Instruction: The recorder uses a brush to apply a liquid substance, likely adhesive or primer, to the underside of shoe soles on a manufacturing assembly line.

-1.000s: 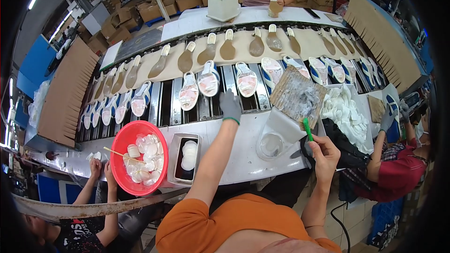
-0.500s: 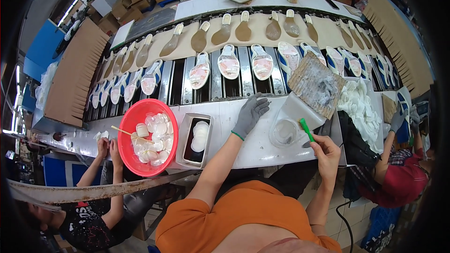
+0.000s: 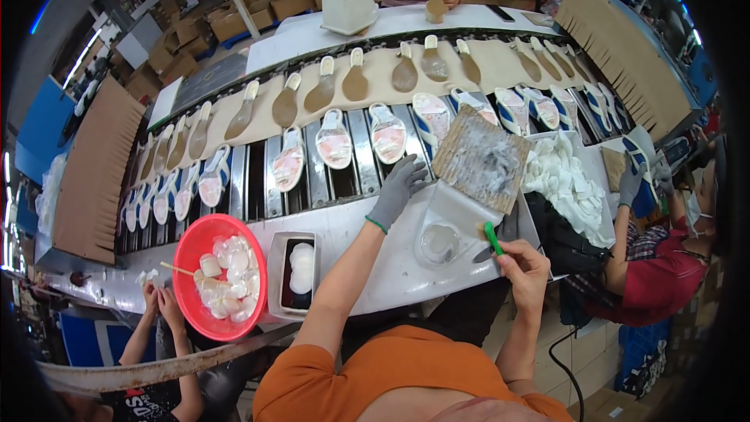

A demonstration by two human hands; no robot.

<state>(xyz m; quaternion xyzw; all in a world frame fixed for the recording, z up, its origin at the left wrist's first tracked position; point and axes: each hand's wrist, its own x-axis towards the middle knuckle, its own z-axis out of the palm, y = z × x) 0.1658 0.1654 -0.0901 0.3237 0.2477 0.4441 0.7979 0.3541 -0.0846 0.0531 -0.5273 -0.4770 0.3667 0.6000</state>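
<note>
My left hand [image 3: 398, 193], in a grey glove with a green cuff, reaches to the conveyor's near edge. Its fingers are stretched out with nothing in them, just below the white sandal soles with straps [image 3: 388, 134]. My bare right hand [image 3: 525, 272] grips a small brush [image 3: 492, 237] by its green handle. The brush head is over the right part of a pale tray, beside a round clear dish [image 3: 439, 244]. Behind the dish, a worn board [image 3: 483, 158] smeared with whitish residue leans at a tilt.
A red basin [image 3: 186, 306] of white discs and a rectangular container [image 3: 276, 275] stand at left. A bin of white pieces [image 3: 564, 187] is at right. Brown-soled parts [image 3: 355, 82] line the conveyor's far side. Co-workers sit left, right and across; a rusty rail [image 3: 180, 367] crosses lower left.
The view has shifted, so the bench things appear further left and lower. My left hand has moved closer to the soles on the conveyor. The brush stays in my right hand near the dish.
</note>
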